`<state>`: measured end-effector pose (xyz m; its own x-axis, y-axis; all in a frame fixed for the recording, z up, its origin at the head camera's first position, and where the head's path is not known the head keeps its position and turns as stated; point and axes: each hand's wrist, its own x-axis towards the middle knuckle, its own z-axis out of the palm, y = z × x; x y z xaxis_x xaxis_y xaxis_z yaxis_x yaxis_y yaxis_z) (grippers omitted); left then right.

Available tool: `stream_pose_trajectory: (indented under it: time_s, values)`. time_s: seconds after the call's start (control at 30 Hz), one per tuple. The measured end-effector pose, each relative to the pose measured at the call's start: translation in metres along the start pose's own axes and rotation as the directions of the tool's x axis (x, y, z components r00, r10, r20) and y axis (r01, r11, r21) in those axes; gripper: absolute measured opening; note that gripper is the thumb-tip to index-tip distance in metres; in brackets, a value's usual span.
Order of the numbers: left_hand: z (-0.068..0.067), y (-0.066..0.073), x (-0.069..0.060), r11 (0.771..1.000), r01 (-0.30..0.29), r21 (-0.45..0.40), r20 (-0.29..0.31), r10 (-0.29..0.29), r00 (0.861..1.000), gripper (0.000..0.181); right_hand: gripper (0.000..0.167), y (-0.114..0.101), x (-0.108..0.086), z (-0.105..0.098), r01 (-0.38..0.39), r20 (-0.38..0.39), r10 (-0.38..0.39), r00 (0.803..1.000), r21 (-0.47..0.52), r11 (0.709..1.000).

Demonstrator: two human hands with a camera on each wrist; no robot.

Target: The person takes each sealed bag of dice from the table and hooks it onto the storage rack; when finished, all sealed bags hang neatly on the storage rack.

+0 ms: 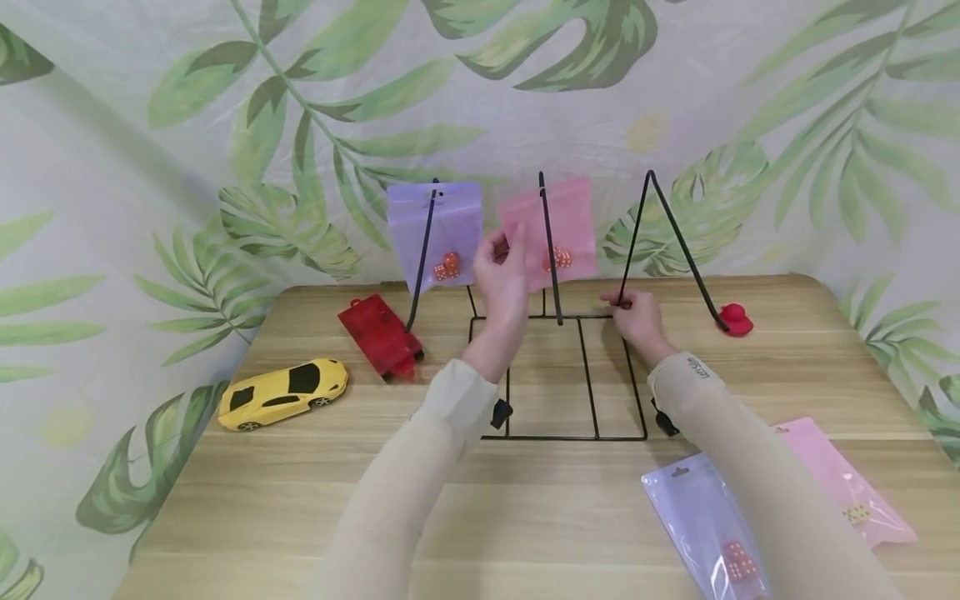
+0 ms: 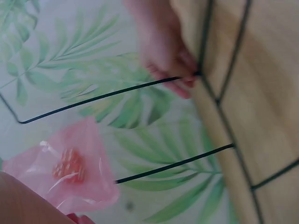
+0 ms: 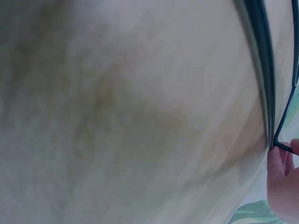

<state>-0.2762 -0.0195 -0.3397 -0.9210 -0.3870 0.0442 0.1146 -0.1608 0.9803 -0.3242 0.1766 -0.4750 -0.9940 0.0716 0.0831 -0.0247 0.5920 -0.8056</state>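
My left hand [image 1: 504, 271] is raised at the left edge of a pink zip bag [image 1: 573, 225] and appears to pinch it; its fingertips are partly hidden. Orange-red dice [image 2: 70, 167] show inside this tilted bag, which hangs on the middle prong of a black wire rack [image 1: 587, 379]. With thumb and fingers, my right hand [image 1: 641, 321] grips the rack's wire at the back right corner, by the foot of the right prong. The right wrist view shows these fingers [image 3: 276, 168] on the wire. A purple zip bag [image 1: 457, 217] with dice hangs from the left prong.
A yellow toy car [image 1: 285, 393] and a red toy vehicle [image 1: 375, 333] lie left of the rack. On the right sits a small red hat [image 1: 737, 320]. Another purple bag [image 1: 690, 500] and pink bag [image 1: 817, 458] lie at the front right. A leaf-patterned cloth [image 1: 360, 100] hangs behind.
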Motion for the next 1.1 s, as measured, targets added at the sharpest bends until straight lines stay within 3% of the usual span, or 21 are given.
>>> stream_pose_trajectory:
  time_s: [0.13,0.23,0.33,0.4,0.5,0.57,0.67,0.87,1.1]
  values:
    - [-0.011,-0.027,-0.009,0.993,0.079,0.087,0.051,-0.084,0.995,0.047,0.03,0.0,-0.001,-0.003,-0.006,-0.009,0.006,1.0,0.006,1.0]
    - [-0.027,-0.052,-0.018,0.971,0.163,0.173,0.11,-0.183,0.977,0.061,0.03,0.0,0.0,-0.005,-0.011,-0.011,0.011,1.0,0.007,1.0]
    - [-0.047,-0.075,-0.021,0.951,0.191,0.242,0.125,-0.225,0.966,0.062,0.031,0.001,0.0,-0.007,-0.013,-0.004,0.013,1.0,0.002,1.0]
    - [-0.06,-0.086,-0.015,0.949,0.192,0.25,0.088,-0.22,0.972,0.058,0.032,0.001,0.001,-0.009,-0.02,-0.002,0.02,1.0,0.003,1.0]
    - [-0.072,-0.096,0.003,0.956,0.151,0.253,-0.007,-0.154,0.988,0.056,0.032,0.002,0.003,-0.011,-0.028,-0.005,0.028,1.0,0.003,1.0]
    - [-0.077,-0.099,0.015,0.957,0.116,0.268,-0.034,-0.111,0.993,0.059,0.033,0.002,0.003,-0.012,-0.027,-0.006,0.027,1.0,-0.001,1.0]
    - [-0.081,-0.104,0.031,0.934,0.081,0.347,-0.016,-0.08,0.997,0.058,0.032,0.003,0.002,-0.012,-0.024,-0.002,0.024,1.0,-0.008,1.0]
    - [-0.084,-0.124,0.052,0.869,0.062,0.491,0.001,-0.072,0.997,0.032,0.031,0.006,0.001,-0.005,-0.034,0.003,0.034,0.999,-0.005,0.999]
    - [-0.085,-0.132,0.073,0.858,0.061,0.51,-0.035,-0.05,0.998,0.022,0.028,0.004,0.004,0.0,-0.02,0.006,0.02,1.0,0.012,1.0]
